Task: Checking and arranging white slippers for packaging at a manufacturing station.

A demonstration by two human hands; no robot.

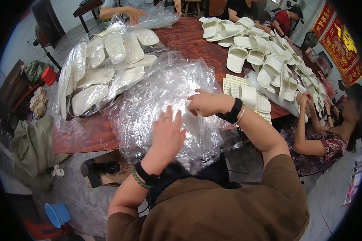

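Note:
A heap of clear plastic bags (165, 92) lies on the dark red wooden table (84, 134) in front of me. My left hand (167, 134) rests flat on the bags near the table's front edge, fingers spread, a ring on one finger. My right hand (207, 103) hovers just right of it, fingers curled and pinching at a bag's edge. A white slipper (251, 98) lies on a sheet of small labels (231, 82) right beside my right hand.
Bagged white slippers (104, 68) are stacked at the table's left. Loose white slippers (269, 56) pile up at the right. A person (330, 132) sits at the right, others at the far end. On the floor are a blue cup (57, 213) and sacks (32, 148).

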